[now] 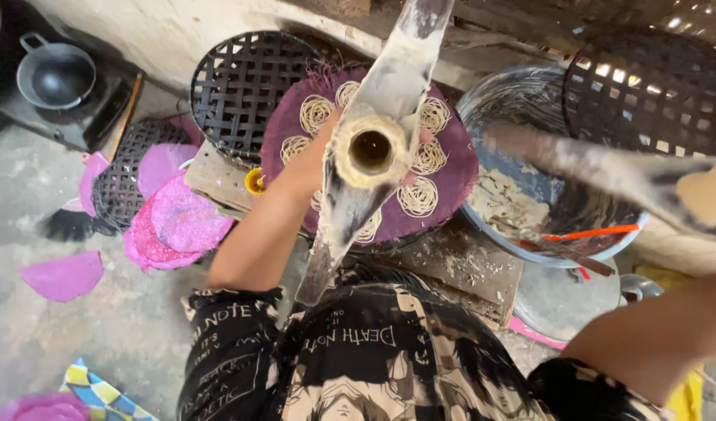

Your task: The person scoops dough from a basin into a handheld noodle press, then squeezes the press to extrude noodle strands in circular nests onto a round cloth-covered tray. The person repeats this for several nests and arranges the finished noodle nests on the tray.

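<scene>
A flour-dusted wooden press with a hollow round barrel (371,150) hangs over a round purple mat (451,168). Several coils of pale thin noodles (418,196) lie on the mat. My left hand (315,164) reaches under the press at the barrel. Its fingertips show on the barrel's far side, and most of it is hidden. A second lever arm of the press (592,168) runs off to the right, blurred. My right hand (707,195) is a blur at that arm's end, closed on it.
Black woven trays stand behind the mat (245,86) and at the top right (646,86). A blue basin (483,214) smeared with dough holds an orange stick (592,232). Pink and purple mats (175,226) are piled on the left. A dark pot (55,74) sits top left.
</scene>
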